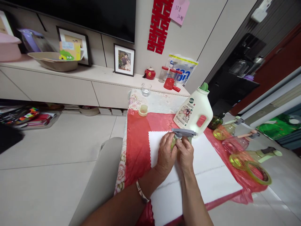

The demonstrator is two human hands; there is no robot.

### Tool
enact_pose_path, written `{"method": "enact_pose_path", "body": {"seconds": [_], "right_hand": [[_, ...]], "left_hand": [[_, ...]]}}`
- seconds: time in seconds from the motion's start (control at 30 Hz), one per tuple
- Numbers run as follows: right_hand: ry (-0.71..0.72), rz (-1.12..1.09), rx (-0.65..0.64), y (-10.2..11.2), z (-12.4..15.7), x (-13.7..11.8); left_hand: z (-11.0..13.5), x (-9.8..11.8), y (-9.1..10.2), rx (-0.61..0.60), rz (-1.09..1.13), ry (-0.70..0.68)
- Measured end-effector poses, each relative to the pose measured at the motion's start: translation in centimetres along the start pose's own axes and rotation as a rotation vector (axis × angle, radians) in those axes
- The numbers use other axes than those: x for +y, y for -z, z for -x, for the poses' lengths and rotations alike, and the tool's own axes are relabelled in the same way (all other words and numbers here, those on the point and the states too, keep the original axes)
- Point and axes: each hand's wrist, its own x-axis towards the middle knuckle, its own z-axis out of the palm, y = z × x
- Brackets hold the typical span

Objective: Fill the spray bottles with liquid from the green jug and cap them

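Over a white sheet, both hands are closed on a small spray bottle. My left hand wraps round the bottle's clear greenish body and hides most of it. At the neck, just below the grey spray head, my right hand grips with its thumb and fingers. Right behind the spray head stands a large cream detergent jug with a green spout in its mouth. A pale, translucent cap lies on the red plastic cover.
Several spray bottles and a roll of tape line the table's right side. A glass mug stands at the far edge. Beyond it, a white cabinet holds a red jar, a red scoop and framed photos.
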Motion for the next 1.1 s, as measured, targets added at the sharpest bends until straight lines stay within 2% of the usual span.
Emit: {"method": "enact_pose_path", "body": {"seconds": [0.33,0.67,1.1], "right_hand": [[-0.008,-0.077,0.07,-1.2,-0.1,-1.1],[0.029,0.018,0.014,-0.1,0.0,0.2],[0.04,-0.021,0.06,-0.7,-0.1,0.0]], "left_hand": [[0.0,0.2,0.2,0.006,0.015,-0.008],[0.0,0.0,0.0,0.006,-0.011,-0.011],[-0.1,0.3,0.2,-0.003,0.013,0.013]]}}
